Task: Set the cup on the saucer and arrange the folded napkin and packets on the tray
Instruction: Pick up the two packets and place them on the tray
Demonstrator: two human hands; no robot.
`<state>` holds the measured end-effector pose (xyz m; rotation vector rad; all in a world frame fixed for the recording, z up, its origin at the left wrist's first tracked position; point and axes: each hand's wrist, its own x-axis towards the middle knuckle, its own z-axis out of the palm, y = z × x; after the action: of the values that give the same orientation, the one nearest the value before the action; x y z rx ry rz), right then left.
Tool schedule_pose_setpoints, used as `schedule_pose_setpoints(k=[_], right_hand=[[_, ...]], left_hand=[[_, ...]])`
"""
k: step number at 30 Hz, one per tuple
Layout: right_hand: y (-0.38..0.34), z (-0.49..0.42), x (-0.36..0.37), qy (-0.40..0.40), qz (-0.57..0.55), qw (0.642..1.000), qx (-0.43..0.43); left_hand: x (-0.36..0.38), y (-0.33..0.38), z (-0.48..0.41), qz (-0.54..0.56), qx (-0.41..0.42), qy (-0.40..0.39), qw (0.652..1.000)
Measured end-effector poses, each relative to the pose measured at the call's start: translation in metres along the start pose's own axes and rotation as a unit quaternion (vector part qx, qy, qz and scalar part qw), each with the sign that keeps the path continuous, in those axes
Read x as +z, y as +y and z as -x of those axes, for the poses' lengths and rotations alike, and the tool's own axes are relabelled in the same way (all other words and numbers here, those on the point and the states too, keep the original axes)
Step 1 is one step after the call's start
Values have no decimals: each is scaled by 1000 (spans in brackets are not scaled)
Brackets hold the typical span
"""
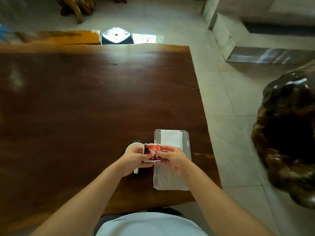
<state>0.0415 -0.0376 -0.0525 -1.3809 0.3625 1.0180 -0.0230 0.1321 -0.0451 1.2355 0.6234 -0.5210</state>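
I take the ribbed tray [170, 178] as my landmark. Largest thing first: the dark wooden table [85, 103], a broad slab that runs far to the tray's left and beyond it, bare across nearly all of that surface. Plenty of open wood there. The tray itself sits close to the table's right edge, with only a narrow strip of wood between its right rim and the drop to the pale tiled floor [230, 125]. Its near rim lies a short way in from the table's near edge.

On the floor, well to the tray's right, I see a large dark carved wood stump [286, 133].

On the tray's far end lies the folded white napkin [171, 137], flat, inside the rim. The tray's near half is bare ribbing.

Just left of the tray sits a white saucer [132, 146], mostly hidden by my left hand; I cannot tell whether the cup is on it. A small white piece [136, 171] shows below that hand; I cannot make it out.

Left hand [134, 159] and right hand [172, 159] both pinch the red-and-black packets [152, 153], fingers curled closed on either side, held over the tray's left rim. The count is unclear.
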Motion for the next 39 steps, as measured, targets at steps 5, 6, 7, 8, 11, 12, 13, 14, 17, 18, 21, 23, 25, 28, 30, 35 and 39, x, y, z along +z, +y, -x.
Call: schedule_pose_setpoints(k=[5, 6, 7, 8, 11, 12, 13, 14, 17, 18, 21, 23, 25, 28, 30, 35, 39], right_hand=[[5, 7, -24, 10, -45, 999, -1], [7, 8, -29, 20, -48, 999, -2], [9, 7, -34, 32, -58, 998, -1], [11, 7, -41, 45, -73, 996, 0], [20, 8, -63, 78, -109, 991, -2], [22, 7, -69, 88, -105, 991, -4], [27, 6, -77, 102, -102, 990, 2], [33, 5, -84, 119, -91, 989, 7], [44, 0, -90, 142, -51, 988, 26], [49, -2, -93, 146, -36, 988, 35], [65, -8, -98, 156, 6, 986, 57], [72, -13, -99, 167, 33, 984, 58], [77, -19, -100, 176, 51, 981, 59], [85, -28, -105, 190, 83, 977, 58], [90, -33, -110, 201, 113, 971, 60], [92, -35, -116, 231, 196, 951, 56], [92, -34, -118, 233, 253, 938, 45]], left_hand=[[19, -7, -16, 18, -34, 5, 999], [22, -10, -19, 7, -33, 15, 999], [24, -14, -23, -6, -32, 31, 999], [25, -19, -27, -19, -35, 52, 998], [26, -34, -35, -19, -56, 71, 996], [25, -37, -37, -14, -70, 65, 995], [28, -43, -39, -6, -94, 50, 994], [32, -48, -41, 1, -112, 42, 993], [39, -57, -44, -1, -123, 42, 992], [44, -62, -47, -19, -125, 46, 991], [54, -81, -58, -56, -132, 65, 988], [59, -91, -66, -68, -137, 83, 985], [61, -98, -73, -81, -143, 100, 981], [65, -103, -81, -103, -149, 113, 977], [67, -104, -83, -120, -152, 118, 974], [66, -104, -87, -182, -142, 135, 964], [66, -107, -90, -250, -132, 146, 948]])
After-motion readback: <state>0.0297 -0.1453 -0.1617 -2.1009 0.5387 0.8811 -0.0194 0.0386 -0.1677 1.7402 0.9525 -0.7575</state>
